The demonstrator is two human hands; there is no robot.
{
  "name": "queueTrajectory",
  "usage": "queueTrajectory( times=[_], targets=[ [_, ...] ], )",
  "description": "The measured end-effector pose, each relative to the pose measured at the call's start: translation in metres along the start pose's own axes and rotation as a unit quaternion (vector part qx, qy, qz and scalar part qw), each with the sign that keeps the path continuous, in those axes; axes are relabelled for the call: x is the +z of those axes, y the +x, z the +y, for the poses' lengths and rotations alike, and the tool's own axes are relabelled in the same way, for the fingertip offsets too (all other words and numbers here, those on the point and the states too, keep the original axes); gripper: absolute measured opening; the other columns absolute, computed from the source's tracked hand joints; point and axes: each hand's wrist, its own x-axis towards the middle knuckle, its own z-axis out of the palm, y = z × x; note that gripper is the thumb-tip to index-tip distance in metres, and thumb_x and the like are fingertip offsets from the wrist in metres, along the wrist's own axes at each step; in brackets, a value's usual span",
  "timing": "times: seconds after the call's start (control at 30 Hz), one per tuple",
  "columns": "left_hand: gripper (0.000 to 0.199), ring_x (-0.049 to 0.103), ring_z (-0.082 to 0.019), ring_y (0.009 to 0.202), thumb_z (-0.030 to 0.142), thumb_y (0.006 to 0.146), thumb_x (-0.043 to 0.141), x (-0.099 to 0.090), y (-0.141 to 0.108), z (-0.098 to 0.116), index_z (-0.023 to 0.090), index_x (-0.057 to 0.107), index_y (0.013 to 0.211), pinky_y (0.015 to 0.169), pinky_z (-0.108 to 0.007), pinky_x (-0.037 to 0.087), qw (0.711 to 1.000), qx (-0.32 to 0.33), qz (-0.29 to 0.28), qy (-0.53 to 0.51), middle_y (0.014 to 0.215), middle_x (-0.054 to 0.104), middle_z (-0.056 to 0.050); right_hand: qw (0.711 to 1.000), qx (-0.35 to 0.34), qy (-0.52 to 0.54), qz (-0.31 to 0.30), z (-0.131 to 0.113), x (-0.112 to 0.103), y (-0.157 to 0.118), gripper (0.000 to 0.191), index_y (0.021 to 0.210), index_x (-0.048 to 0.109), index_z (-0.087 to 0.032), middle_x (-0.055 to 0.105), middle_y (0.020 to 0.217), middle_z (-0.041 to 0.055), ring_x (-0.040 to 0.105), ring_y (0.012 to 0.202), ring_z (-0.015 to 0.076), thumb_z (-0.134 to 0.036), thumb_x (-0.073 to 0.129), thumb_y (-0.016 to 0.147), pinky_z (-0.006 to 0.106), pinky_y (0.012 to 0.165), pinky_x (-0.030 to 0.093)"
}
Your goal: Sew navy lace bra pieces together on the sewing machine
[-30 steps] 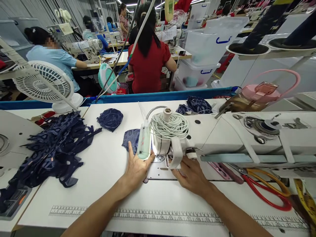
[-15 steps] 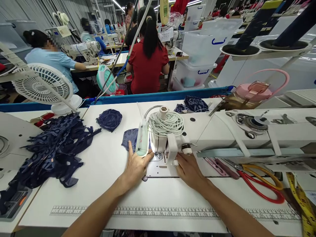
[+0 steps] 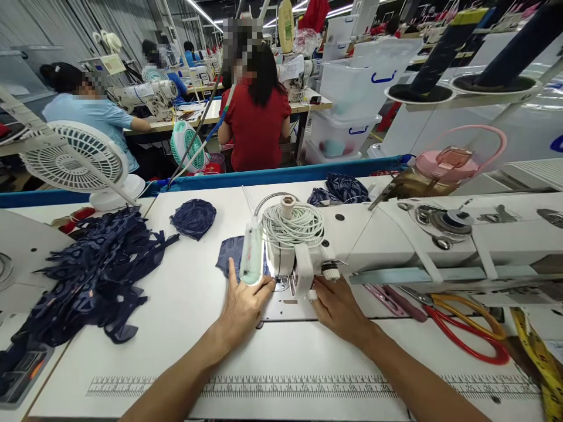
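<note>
Fingers spread, my left hand (image 3: 244,305) rests on the sewing machine bed, its index finger stretched onto a navy patterned fabric piece (image 3: 229,253). The rest of that hand lies close to the needle plate (image 3: 281,285). The fabric runs behind the lamp-like pale green part (image 3: 252,258) of the sewing machine (image 3: 373,231), which hides some of it. On the other side of the needle, my right hand (image 3: 338,308) lies low against the machine bed. Its fingertips are hidden behind the machine head, so I cannot see whether they grip anything.
A heap of navy fabric strips (image 3: 97,269) lies left, near a round navy piece (image 3: 193,218) and a white fan (image 3: 74,157). To the right are red-and-orange-handled scissors (image 3: 470,328), a yellow tape measure (image 3: 536,357) and a pink-lidded bottle (image 3: 448,164). Co-workers sit beyond.
The camera view has tilted slightly, so the table sits a little lower in the picture. Both hands keep nearly the same places at the machine. The person in red has moved their head.
</note>
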Motion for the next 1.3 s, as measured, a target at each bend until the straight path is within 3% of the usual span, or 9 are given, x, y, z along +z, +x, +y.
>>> queueTrajectory(
  times=[0.23,0.47,0.73,0.83,0.93,1.07,1.17,1.3],
  targets=[
    [0.044,0.061,-0.025,0.09,-0.001,0.076,0.052,0.004,0.003,-0.004,0.022,0.064,0.112,0.097,-0.065,0.036,1.0,-0.01,0.002,0.005,0.102,0.068,-0.009,1.0,0.0,0.003,-0.008,0.001,0.001,-0.003,0.024,0.084,0.055,-0.021,0.059,0.069,0.0003,0.053,0.063,0.0157,-0.001,0.041,0.082,0.028,0.06,0.036],
    [0.031,0.059,-0.022,0.084,0.005,0.086,0.047,0.004,0.011,-0.007,0.021,0.064,0.106,0.095,-0.056,0.041,0.998,-0.066,0.024,-0.003,0.091,0.065,-0.006,1.0,-0.006,0.012,-0.018,0.004,0.009,-0.006,0.022,0.074,0.05,-0.021,0.055,0.067,0.0003,0.048,0.059,0.014,-0.004,0.041,0.086,0.027,0.057,0.035],
    [0.03,0.055,-0.019,0.079,-0.005,0.082,0.042,-0.009,0.002,0.001,0.017,0.059,0.091,0.103,-0.053,0.036,0.994,-0.059,-0.01,0.09,0.082,0.059,-0.004,0.999,-0.021,-0.015,-0.031,0.007,0.019,-0.012,0.024,0.068,0.053,-0.018,0.052,0.064,0.0013,0.047,0.06,0.0149,-0.011,0.051,0.091,0.029,0.06,0.04],
    [0.021,0.056,-0.019,0.081,0.003,0.088,0.044,-0.021,-0.009,0.006,0.017,0.057,0.094,0.106,-0.055,0.033,0.996,-0.069,-0.011,0.056,0.081,0.059,-0.002,0.999,-0.043,-0.021,-0.024,0.003,0.018,-0.012,0.017,0.078,0.062,-0.017,0.057,0.068,0.0029,0.051,0.062,0.0155,-0.012,0.053,0.092,0.03,0.06,0.042],
    [0.016,0.056,-0.017,0.078,0.012,0.094,0.042,-0.031,-0.022,0.015,0.02,0.056,0.095,0.108,-0.055,0.029,0.995,-0.095,0.0,-0.006,0.08,0.06,0.0,0.997,-0.067,-0.017,-0.014,-0.01,0.014,-0.008,0.016,0.101,0.065,-0.017,0.066,0.081,0.0067,0.058,0.071,0.0178,-0.012,0.052,0.093,0.033,0.069,0.048],
    [0.017,0.058,-0.015,0.083,0.012,0.095,0.039,-0.036,-0.038,0.031,0.022,0.053,0.096,0.109,-0.053,0.027,0.982,-0.144,0.017,-0.122,0.086,0.061,0.001,0.987,-0.056,0.133,-0.071,-0.036,0.01,0.001,0.034,0.126,0.055,-0.02,0.067,0.106,0.0094,0.062,0.097,0.0203,-0.01,0.041,0.096,0.036,0.082,0.051],
    [0.012,0.06,-0.015,0.084,0.015,0.096,0.043,-0.034,-0.045,0.04,0.022,0.051,0.096,0.11,-0.052,0.026,0.968,-0.171,0.047,-0.177,0.088,0.063,0.001,0.955,0.024,0.275,-0.109,-0.052,0.012,0.007,0.03,0.123,0.056,-0.024,0.067,0.099,0.006,0.063,0.09,0.0176,-0.015,0.041,0.098,0.032,0.078,0.052],
    [0.007,0.061,-0.015,0.081,0.019,0.095,0.05,-0.029,-0.049,0.044,0.022,0.052,0.089,0.11,-0.052,0.026,0.958,-0.197,0.09,-0.19,0.083,0.063,0.003,0.908,0.12,0.368,-0.162,-0.062,0.017,0.007,0.025,0.118,0.06,-0.025,0.066,0.094,0.0037,0.063,0.084,0.0154,-0.021,0.045,0.098,0.028,0.075,0.053]
  ],
)
